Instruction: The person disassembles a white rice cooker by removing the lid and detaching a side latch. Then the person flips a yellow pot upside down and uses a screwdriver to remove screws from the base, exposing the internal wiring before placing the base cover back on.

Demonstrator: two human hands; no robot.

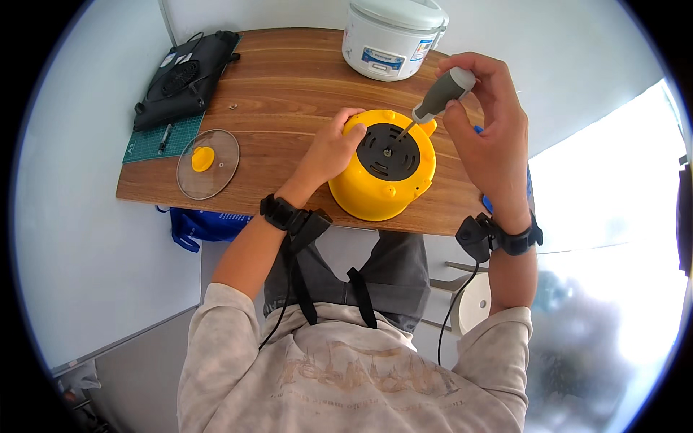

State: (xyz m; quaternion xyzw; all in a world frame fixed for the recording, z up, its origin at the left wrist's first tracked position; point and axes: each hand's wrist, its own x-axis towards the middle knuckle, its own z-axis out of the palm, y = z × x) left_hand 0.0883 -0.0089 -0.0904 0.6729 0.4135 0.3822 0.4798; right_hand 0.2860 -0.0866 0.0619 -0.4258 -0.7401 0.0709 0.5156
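Note:
A yellow pot-shaped appliance body (367,196) rests near the table's front edge, its underside facing up. Set into that underside is a round black slotted plate (375,160). My left hand (328,153) grips the body's left side, thumb over the rim and fingers around the wall. With thumb and fingers, my right hand (497,137) holds a grey-handled screwdriver (442,95) near the end of its handle. The screwdriver slants down to the left, its tip at the middle of the black plate. Whether the tip sits in a screw is too small to tell.
A glass lid with a yellow knob (225,167) lies left, beside a green cutting mat (189,130). A black appliance (189,76) stands partly on the mat. At the back is a white rice cooker (382,43). Small bits (233,107) lie on the wooden table (289,72).

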